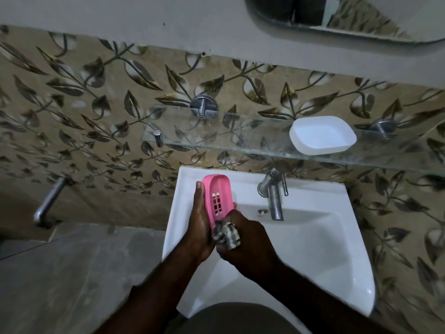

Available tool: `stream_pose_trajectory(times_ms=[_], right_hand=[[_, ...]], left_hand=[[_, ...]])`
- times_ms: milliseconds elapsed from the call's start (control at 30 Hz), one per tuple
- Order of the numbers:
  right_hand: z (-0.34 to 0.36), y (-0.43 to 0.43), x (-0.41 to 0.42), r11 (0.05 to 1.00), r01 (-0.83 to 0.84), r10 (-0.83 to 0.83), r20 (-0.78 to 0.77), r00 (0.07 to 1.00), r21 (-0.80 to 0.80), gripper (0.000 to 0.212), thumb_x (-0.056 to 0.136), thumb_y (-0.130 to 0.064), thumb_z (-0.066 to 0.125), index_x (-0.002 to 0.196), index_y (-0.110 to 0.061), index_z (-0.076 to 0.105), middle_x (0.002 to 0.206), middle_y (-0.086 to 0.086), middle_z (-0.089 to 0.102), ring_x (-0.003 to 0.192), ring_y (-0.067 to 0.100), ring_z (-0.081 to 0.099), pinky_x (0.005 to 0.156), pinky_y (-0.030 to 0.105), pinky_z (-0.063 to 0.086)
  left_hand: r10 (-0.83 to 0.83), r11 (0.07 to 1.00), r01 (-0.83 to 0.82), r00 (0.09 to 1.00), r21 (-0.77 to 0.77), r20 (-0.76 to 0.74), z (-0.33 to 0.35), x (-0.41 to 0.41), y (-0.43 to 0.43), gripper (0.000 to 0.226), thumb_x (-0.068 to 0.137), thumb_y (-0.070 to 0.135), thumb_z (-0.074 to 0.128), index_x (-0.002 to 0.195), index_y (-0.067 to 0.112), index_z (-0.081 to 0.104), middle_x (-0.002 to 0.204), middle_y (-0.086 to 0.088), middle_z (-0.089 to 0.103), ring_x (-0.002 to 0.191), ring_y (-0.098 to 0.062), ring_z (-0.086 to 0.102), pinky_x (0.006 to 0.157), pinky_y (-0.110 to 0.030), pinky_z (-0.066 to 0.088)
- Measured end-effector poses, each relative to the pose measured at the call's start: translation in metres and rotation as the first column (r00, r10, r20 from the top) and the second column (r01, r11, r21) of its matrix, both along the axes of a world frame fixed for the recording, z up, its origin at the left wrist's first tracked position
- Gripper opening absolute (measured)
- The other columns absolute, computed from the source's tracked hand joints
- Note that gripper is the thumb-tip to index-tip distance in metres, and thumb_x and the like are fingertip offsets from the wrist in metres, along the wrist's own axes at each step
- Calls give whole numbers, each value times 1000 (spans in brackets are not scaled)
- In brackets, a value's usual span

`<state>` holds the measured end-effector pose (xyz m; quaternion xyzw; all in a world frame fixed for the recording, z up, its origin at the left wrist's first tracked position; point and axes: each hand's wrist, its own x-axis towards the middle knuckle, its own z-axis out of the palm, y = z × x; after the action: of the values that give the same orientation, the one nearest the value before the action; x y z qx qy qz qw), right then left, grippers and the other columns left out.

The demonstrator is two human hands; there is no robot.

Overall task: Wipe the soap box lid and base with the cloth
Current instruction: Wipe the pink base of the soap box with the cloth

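Pink slotted soap box base [218, 198] held over glossy white sink [313, 239].
Left hand [199, 227] grips its smooth rim; right hand [248, 244] bunches checked cloth [227, 235] against its lower end. Rounded white lid [322, 136] sits on glass shelf [216, 135].

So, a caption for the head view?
Over the sink, left hand holds the pink soap box base; right hand presses a checked cloth against it.
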<state>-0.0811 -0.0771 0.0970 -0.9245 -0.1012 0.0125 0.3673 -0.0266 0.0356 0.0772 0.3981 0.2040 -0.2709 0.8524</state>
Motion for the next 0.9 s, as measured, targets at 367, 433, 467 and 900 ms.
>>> stream_pose_trajectory(times_ms=[367, 433, 467, 900], right_hand=[[37, -38, 23, 896, 181, -187, -24, 982, 406, 32, 72, 7, 77, 94, -9, 60, 81, -5, 65, 66, -6, 62, 61, 11, 48], [49, -36, 30, 802, 257, -208, -152, 966, 539, 26, 76, 13, 73, 90, -2, 57, 71, -2, 62, 52, -7, 59, 49, 10, 46], [52, -36, 34, 849, 234, -220, -87, 972, 474, 25, 76, 9, 75, 88, -6, 59, 72, -3, 62, 55, -5, 60, 51, 11, 47], [20, -11, 15, 915, -321, 350, 89, 932, -244, 40, 59, 4, 73, 95, -12, 71, 96, 6, 71, 88, 28, 63, 76, 31, 53]], left_hand=[[-86, 973, 67, 993, -220, -79, -15, 13, 37, 82, 82, 72, 44, 124, 4, 63, 113, -23, 65, 97, -35, 63, 88, -45, 51], [-102, 965, 85, 993, -247, -57, -16, 12, 35, 80, 83, 73, 42, 119, 6, 68, 110, -22, 68, 93, -34, 66, 87, -45, 51], [-101, 963, 84, 994, -255, -51, -17, 11, 33, 78, 83, 73, 41, 116, 8, 70, 108, -19, 69, 91, -32, 67, 87, -46, 51], [-85, 979, 70, 994, -191, -71, -12, 5, 25, 69, 84, 68, 49, 113, 9, 72, 117, -23, 64, 103, -34, 63, 95, -45, 46]])
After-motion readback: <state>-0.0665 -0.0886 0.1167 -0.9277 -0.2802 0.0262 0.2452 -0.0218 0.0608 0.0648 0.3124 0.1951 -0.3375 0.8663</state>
